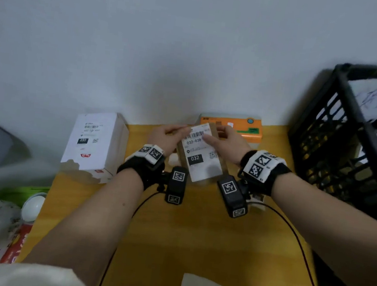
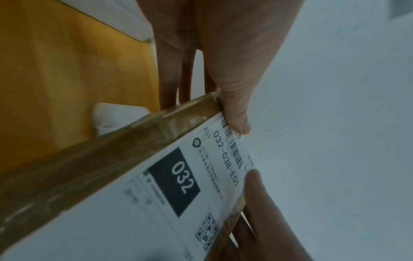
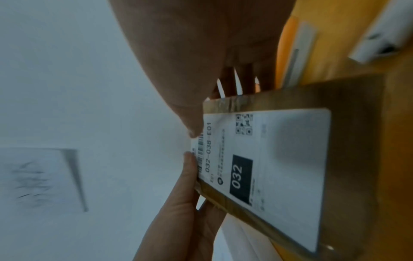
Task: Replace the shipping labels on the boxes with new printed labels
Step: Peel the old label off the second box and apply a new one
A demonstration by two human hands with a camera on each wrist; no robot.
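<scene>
I hold a small brown cardboard box [image 1: 221, 164] tilted up over the yellow table [image 1: 194, 238], with a white "032-038" label [image 1: 197, 154] on its upper face. My left hand [image 1: 171, 132] grips the box's far left corner, thumb on the label's barcode edge. My right hand [image 1: 221, 139] grips the far right side, thumb also on that edge. In the left wrist view, the left hand's thumb [image 2: 237, 121] presses the label [image 2: 116, 217] and its fingers pass behind the box [image 2: 107, 151]. The right wrist view shows both thumbs at the label [image 3: 290, 167] edge.
A white box [image 1: 103, 132] with its own label [image 1: 89, 134] stands at the table's left. An orange label printer [image 1: 239, 126] sits against the wall behind the hands. A black plastic crate [image 1: 349, 143] fills the right. Bags and bottles lie low left; cables cross the table.
</scene>
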